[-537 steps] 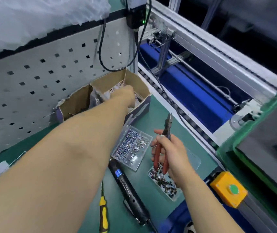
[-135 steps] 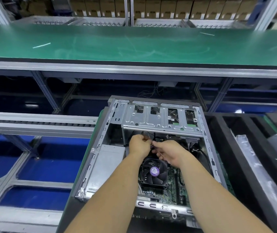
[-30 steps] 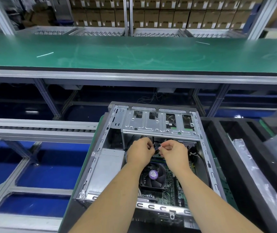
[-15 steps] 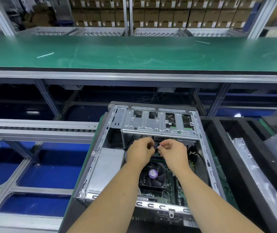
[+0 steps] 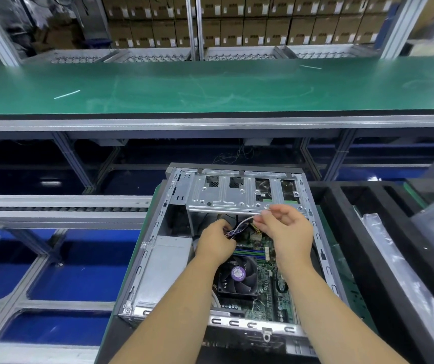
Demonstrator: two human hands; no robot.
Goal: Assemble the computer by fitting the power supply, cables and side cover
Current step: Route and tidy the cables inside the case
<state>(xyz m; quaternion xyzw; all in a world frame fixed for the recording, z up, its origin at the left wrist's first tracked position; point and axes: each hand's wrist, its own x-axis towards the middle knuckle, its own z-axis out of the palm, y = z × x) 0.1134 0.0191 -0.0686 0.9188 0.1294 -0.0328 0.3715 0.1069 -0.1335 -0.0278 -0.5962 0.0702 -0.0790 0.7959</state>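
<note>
- An open computer case [image 5: 158,248] of stamped grey sheet metal is lying on its side on the near work surface.
- A thin pale cable tie [image 5: 247,219] is being pinched between thumb and fingertips of the right hand [image 5: 289,229], raised below the perforated drive cage [image 5: 236,195].
- A bundle of thin multicoloured wires [image 5: 233,231] is being gripped by the curled left hand [image 5: 214,244].
- The boxy matt power supply [image 5: 163,269] is seated at the case's left; a round-bladed black fan [image 5: 238,274] is sitting on the green motherboard [image 5: 268,290].

Left hand [image 5: 217,244] curled low, right hand [image 5: 288,229] raised beside it, fingertips pinched.
</note>
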